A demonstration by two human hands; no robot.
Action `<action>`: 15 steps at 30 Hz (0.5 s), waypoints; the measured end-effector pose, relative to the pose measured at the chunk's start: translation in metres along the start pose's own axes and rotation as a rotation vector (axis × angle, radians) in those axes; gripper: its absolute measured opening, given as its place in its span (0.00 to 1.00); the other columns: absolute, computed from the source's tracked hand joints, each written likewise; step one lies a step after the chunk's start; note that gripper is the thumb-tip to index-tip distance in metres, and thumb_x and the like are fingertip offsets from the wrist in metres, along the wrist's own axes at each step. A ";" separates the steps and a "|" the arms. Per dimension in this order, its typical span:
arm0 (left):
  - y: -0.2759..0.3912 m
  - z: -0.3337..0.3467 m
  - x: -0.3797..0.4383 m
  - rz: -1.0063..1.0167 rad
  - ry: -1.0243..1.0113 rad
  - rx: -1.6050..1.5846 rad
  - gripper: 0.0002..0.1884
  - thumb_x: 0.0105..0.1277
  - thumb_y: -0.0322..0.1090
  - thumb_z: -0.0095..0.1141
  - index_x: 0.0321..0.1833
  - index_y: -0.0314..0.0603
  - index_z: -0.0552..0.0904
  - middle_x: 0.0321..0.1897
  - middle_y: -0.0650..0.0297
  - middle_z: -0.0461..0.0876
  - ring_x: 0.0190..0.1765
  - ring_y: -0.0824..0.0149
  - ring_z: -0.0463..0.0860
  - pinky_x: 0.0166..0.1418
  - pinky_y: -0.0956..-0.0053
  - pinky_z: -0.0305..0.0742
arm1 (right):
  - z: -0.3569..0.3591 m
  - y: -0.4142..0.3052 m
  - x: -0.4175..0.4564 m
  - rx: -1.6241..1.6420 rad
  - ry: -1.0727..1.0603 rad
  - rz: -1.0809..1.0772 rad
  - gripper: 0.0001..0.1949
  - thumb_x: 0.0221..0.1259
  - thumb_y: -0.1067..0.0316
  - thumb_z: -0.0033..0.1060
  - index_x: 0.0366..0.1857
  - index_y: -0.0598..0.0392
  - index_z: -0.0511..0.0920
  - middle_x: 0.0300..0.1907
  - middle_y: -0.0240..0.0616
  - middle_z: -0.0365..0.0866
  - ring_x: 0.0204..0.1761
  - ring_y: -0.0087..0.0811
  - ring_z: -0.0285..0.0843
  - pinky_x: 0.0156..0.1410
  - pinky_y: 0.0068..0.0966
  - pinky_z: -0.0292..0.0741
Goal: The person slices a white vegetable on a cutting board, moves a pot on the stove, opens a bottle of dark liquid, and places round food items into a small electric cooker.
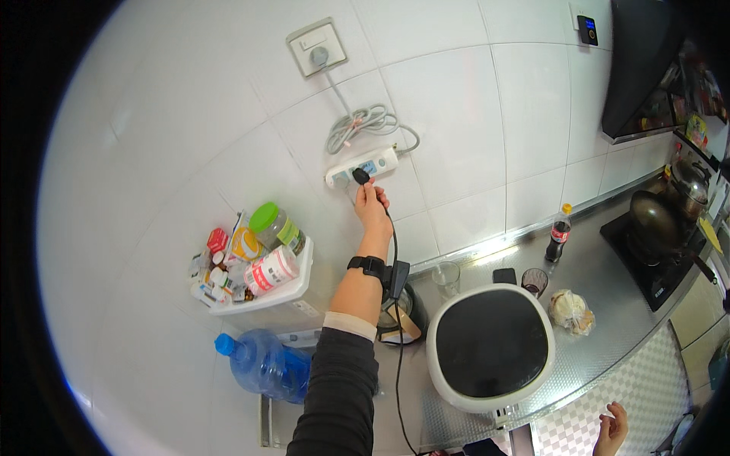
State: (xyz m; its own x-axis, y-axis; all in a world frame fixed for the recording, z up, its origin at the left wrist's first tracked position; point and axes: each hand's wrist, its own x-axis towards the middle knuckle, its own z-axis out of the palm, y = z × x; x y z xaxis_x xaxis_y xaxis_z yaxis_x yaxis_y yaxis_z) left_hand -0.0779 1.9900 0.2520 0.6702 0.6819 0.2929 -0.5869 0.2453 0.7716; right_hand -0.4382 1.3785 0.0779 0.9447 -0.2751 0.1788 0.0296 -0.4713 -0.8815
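My left hand (373,205) grips a black plug (360,175) against a white power strip (388,161) on the tiled wall. How far the plug sits in the socket cannot be told. From it a black cord (400,365) runs down past my left wrist, which wears a black strap with a box. A second, pale plug (341,180) sits at the strip's left end. Low on the right, my right hand (612,428) holds nothing, its fingers apart and slightly bent. Nearest to it stands a white rounded appliance with a dark top (490,342), on the metal counter (593,251).
A bundled grey cable (365,128) links the strip to a wall socket (317,48). Left stand a loaded plastic bin (274,319) and a blue water jug (268,365). Around the appliance are glasses (446,277), a cola bottle (559,233), bagged buns (570,310) and a cooktop (644,268).
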 end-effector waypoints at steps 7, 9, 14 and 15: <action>-0.024 -0.008 0.010 0.114 -0.032 0.108 0.11 0.78 0.40 0.51 0.49 0.40 0.81 0.27 0.71 0.73 0.28 0.77 0.71 0.31 0.81 0.68 | 0.039 -0.021 0.032 0.035 -0.115 -0.033 0.13 0.70 0.78 0.55 0.55 0.63 0.79 0.57 0.46 0.80 0.56 0.33 0.79 0.59 0.26 0.78; -0.026 -0.012 0.014 0.146 -0.047 0.165 0.12 0.78 0.40 0.51 0.50 0.39 0.82 0.27 0.70 0.74 0.29 0.77 0.71 0.32 0.80 0.68 | 0.053 -0.015 0.038 0.091 -0.161 -0.038 0.12 0.70 0.77 0.55 0.54 0.62 0.80 0.58 0.47 0.79 0.59 0.36 0.78 0.60 0.28 0.78; -0.027 -0.012 0.017 0.100 -0.048 0.188 0.13 0.77 0.41 0.52 0.49 0.37 0.83 0.27 0.69 0.74 0.29 0.76 0.72 0.32 0.80 0.68 | 0.085 -0.038 0.044 0.083 -0.269 -0.097 0.11 0.70 0.77 0.54 0.52 0.62 0.82 0.58 0.47 0.79 0.57 0.37 0.79 0.57 0.28 0.81; -0.024 -0.012 0.017 0.081 -0.052 0.164 0.14 0.77 0.42 0.53 0.49 0.37 0.82 0.26 0.69 0.74 0.29 0.76 0.72 0.32 0.80 0.68 | 0.091 -0.044 0.045 0.114 -0.298 -0.096 0.11 0.70 0.77 0.54 0.51 0.62 0.82 0.57 0.47 0.79 0.56 0.37 0.79 0.56 0.28 0.81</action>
State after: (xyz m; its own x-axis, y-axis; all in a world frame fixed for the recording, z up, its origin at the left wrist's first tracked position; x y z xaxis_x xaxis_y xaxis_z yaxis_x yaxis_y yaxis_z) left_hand -0.0576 2.0042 0.2321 0.6491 0.6574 0.3829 -0.5602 0.0725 0.8252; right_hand -0.3677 1.4629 0.0848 0.9893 0.0310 0.1428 0.1438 -0.3815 -0.9131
